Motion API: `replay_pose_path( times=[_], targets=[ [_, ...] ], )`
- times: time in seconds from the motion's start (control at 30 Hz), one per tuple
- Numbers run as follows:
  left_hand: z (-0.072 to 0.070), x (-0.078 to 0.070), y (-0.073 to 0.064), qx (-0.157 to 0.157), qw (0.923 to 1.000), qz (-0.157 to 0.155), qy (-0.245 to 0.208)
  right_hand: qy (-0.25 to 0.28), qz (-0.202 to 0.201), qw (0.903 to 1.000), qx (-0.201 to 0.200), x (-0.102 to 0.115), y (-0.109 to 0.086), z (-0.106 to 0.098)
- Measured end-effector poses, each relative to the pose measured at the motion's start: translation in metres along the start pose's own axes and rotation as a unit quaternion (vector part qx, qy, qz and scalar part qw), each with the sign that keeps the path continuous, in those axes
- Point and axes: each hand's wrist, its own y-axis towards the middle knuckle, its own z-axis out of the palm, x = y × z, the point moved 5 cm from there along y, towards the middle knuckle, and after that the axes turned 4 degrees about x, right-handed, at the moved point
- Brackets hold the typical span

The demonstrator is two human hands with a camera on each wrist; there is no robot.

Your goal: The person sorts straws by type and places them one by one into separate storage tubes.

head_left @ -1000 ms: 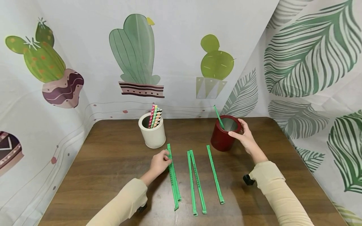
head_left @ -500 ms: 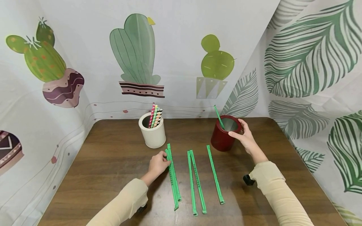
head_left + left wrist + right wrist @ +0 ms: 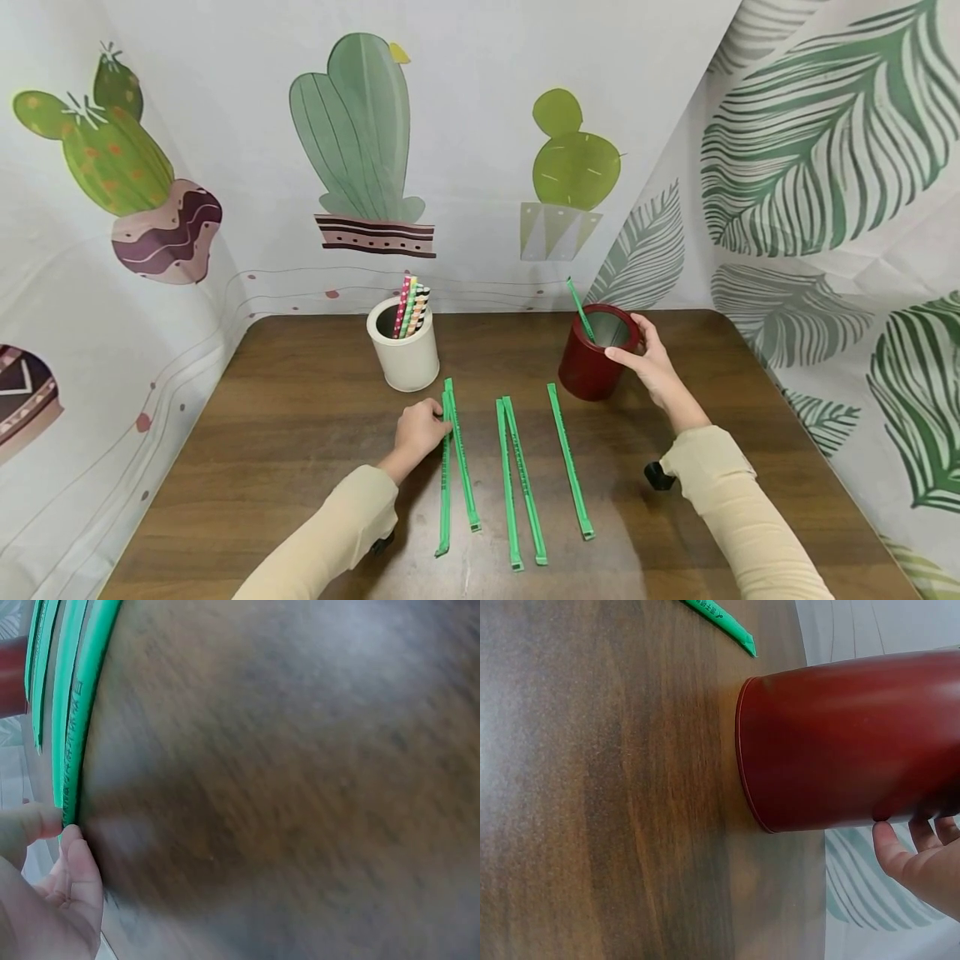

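Note:
My left hand point(image 3: 422, 428) pinches the upper part of a green-wrapped straw point(image 3: 444, 492) between thumb and fingers. Its near end points toward the table's front, with a second wrapped straw point(image 3: 462, 467) close on its right. In the left wrist view, the thumb and fingertips meet on the pinched straw point(image 3: 78, 712), which carries dark print. My right hand point(image 3: 651, 367) grips the red canister point(image 3: 591, 367) by its right side, thumb at the rim. The canister stands upright, one green-wrapped straw point(image 3: 577, 304) leaning inside. In the right wrist view, fingertips touch the canister's wall point(image 3: 840, 742).
A cream canister point(image 3: 408, 362) with several patterned paper straws point(image 3: 408, 310) stands at the back left. Two green-wrapped straws point(image 3: 508, 483) lie close together mid-table, and another single one point(image 3: 570, 462) lies to their right. A printed cloth point(image 3: 480, 167) hangs behind the wooden table point(image 3: 300, 392).
My left hand has closed its fingertips on the leftmost green straw. That straw's near end has swung left, apart from its neighbour. The right hand and red canister have stayed put.

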Motion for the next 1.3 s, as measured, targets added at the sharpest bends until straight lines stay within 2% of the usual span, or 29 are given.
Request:
replay_pose_path(
  times=[0.4,0.6,0.77,0.97,1.07,1.3],
  targets=[
    [-0.003,-0.003,0.002,0.001,0.9997,-0.018,0.015,-0.002,-0.002,1.0000,0.002,0.001,0.002,0.001],
    [-0.005,-0.004,0.003,-0.014,0.9999,0.005,0.001,-0.013,-0.003,0.9999,0.000,0.003,0.000,0.001],
    [-0.008,-0.010,0.004,-0.024,0.9987,0.026,-0.036,-0.011,-0.005,0.9999,0.000,0.003,-0.001,0.000],
    [-0.008,-0.017,0.005,-0.019,0.9946,0.027,-0.098,-0.013,-0.001,0.9999,-0.001,0.002,-0.002,0.000],
    [-0.008,-0.021,0.004,-0.017,0.9906,0.023,-0.134,-0.010,-0.001,0.9999,0.000,0.002,-0.002,0.000],
    [-0.008,-0.029,0.002,-0.017,0.9745,0.000,-0.224,-0.002,-0.001,1.0000,0.000,0.003,-0.003,0.001]
  ],
)
